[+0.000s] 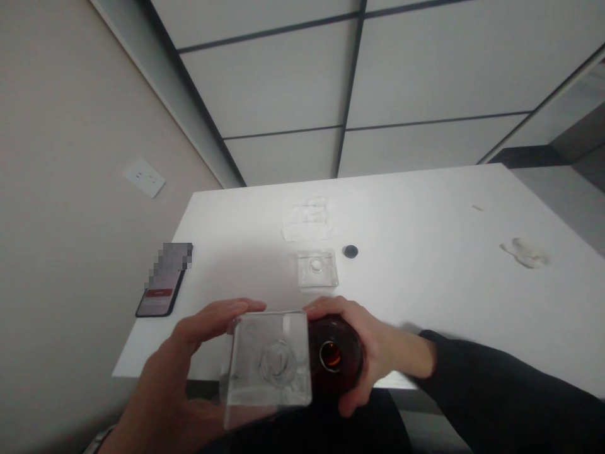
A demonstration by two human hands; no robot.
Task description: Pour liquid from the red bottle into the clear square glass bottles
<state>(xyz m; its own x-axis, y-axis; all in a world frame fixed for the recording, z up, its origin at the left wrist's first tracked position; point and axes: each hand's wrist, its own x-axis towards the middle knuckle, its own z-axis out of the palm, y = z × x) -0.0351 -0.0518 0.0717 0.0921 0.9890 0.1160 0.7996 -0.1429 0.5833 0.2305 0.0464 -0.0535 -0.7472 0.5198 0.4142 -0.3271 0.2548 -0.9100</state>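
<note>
Square clear glass [268, 366], seen from above, sits in the left hand [189, 372], whose fingers wrap its far and left sides, held in the air just in front of the near edge of a white table [425, 277]. Touching its right side is a dark bottle [333, 359] with an open round mouth, amber liquid glinting inside; the right hand [373, 353] is clamped around its body (a black sleeve covers that arm). Both vessels are close to the body, side by side. Judging by this, steady handling means keeping the glass level and the bottle mouth near its rim. Farther on the table lie a second small clear glass [317, 268], a black cap [350, 251], a phone [163, 287] and crumpled plastic [307, 219]
</note>
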